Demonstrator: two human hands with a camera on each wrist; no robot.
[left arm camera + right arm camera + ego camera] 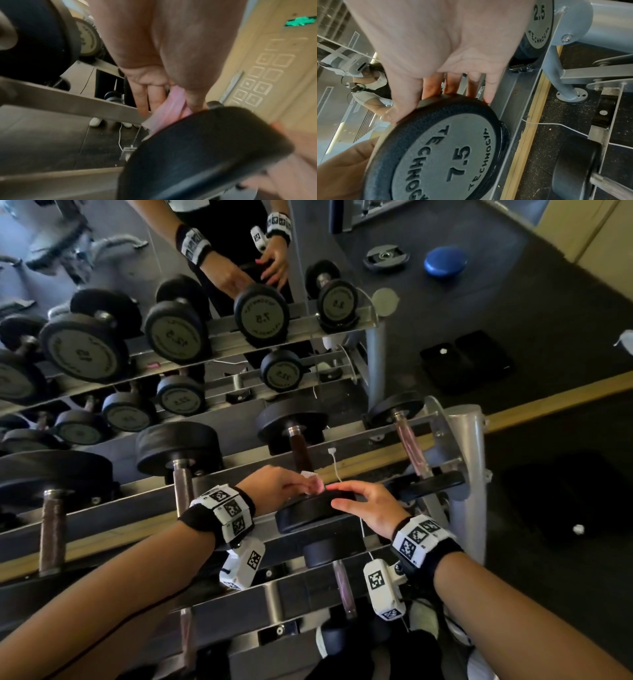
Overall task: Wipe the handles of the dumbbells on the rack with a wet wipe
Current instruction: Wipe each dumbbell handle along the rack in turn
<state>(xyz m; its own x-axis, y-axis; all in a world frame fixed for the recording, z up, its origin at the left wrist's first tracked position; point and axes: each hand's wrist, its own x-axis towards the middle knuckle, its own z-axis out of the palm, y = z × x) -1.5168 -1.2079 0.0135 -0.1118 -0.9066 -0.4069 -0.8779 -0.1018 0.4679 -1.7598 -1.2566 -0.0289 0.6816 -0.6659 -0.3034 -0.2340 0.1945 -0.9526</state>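
Observation:
The 7.5 dumbbell lies on the rack's top tier, its dark handle [301, 453] running away from me. My right hand [366, 505] curls over the rim of its near black head [308, 513], thumb on one side and fingers over the top; the right wrist view shows this grip [445, 47] on the head marked 7.5 [450, 148]. My left hand [291, 486] pinches a pale pinkish wet wipe [308, 475] at the near end of the handle, just behind that head. In the left wrist view the wipe [171, 108] hangs between thumb and fingers against the head [205, 155].
A 2.5 dumbbell [411, 446] lies to the right beside the grey rack post [469, 474]. A larger dumbbell [181, 484] lies to the left. A mirror behind the rack reflects the dumbbells. A white cable [337, 470] hangs near the handle. Lower tiers hold more dumbbells.

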